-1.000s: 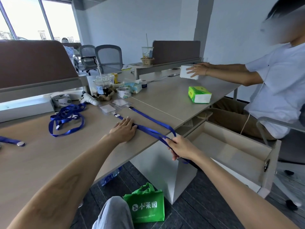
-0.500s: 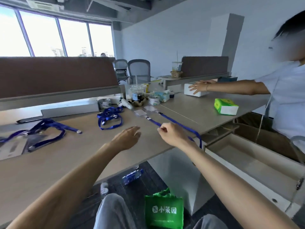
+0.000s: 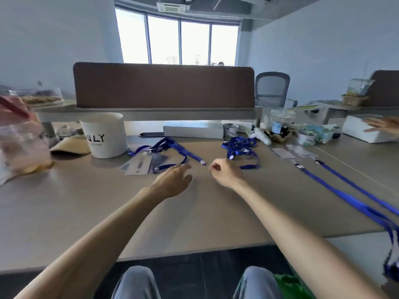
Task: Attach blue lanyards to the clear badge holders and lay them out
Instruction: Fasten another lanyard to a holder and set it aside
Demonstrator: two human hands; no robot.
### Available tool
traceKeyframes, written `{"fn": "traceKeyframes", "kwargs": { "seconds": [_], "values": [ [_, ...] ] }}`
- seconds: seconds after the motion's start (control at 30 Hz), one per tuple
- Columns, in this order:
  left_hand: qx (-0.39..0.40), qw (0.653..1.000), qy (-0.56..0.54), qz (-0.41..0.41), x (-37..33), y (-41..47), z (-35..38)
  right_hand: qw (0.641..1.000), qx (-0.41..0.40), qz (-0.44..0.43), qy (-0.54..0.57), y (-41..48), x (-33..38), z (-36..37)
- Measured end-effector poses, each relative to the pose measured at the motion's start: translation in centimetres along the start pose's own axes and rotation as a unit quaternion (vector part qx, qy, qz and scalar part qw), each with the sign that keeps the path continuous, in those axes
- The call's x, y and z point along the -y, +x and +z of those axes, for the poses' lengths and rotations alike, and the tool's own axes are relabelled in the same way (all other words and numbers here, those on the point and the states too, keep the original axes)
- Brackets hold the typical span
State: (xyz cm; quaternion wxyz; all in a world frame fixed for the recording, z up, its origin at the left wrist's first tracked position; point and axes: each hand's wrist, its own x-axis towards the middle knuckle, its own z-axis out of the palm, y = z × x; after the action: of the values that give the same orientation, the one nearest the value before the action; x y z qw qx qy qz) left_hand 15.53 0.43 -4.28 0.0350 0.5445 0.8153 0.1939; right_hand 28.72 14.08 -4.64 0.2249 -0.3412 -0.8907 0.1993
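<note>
Both my hands hover over the middle of the desk (image 3: 194, 212), holding nothing. My left hand (image 3: 174, 180) has relaxed, spread fingers that reach toward a blue lanyard (image 3: 172, 147) lying with clear badge holders (image 3: 138, 166) just beyond it. My right hand (image 3: 224, 172) has loosely curled fingers and sits just in front of a tangled pile of blue lanyards (image 3: 240, 147). At the right, a long blue lanyard (image 3: 345, 190) lies stretched out, its loop hanging over the desk's front edge. More clear badge holders (image 3: 285, 152) lie past its clips.
A white paper tub (image 3: 105, 134) and a plastic bag (image 3: 19, 145) stand at the left. Cups, a jar (image 3: 280, 124) and small packets crowd the back right. Another person's hand (image 3: 382, 125) rests on a white box (image 3: 362, 130). A brown divider (image 3: 164, 85) closes the back.
My view has swung left. My right hand has let go of the long lanyard, which now lies stretched out at the right. Both hands have moved toward the lanyards at the middle.
</note>
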Motion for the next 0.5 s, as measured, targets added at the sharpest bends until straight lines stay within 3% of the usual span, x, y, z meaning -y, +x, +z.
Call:
{"fn": "traceKeyframes", "kwargs": {
  "seconds": [0.13, 0.2, 0.3, 0.37, 0.5],
  "values": [
    [-0.054, 0.997, -0.008, -0.055, 6.3, 0.3, -1.7, 0.998, 0.009, -0.051, 0.018, 3.4, 3.9, 4.2],
    [-0.047, 0.993, -0.022, -0.108, 9.3, 1.2, -2.1, 0.995, -0.008, -0.098, 0.025, 4.7, 5.1, 6.3],
    [-0.051, 0.979, -0.005, -0.197, 12.0, 2.3, -2.5, 0.985, 0.036, -0.166, -0.011, 5.3, 5.7, 9.0],
    [-0.063, 0.978, 0.001, -0.198, 13.1, 3.0, -1.9, 0.978, 0.059, -0.192, -0.051, 5.5, 5.3, 9.8],
    [-0.095, 0.973, -0.02, -0.208, 14.5, 3.4, -1.5, 0.982, 0.04, -0.184, -0.007, 5.6, 4.7, 9.9]
  ]
}}
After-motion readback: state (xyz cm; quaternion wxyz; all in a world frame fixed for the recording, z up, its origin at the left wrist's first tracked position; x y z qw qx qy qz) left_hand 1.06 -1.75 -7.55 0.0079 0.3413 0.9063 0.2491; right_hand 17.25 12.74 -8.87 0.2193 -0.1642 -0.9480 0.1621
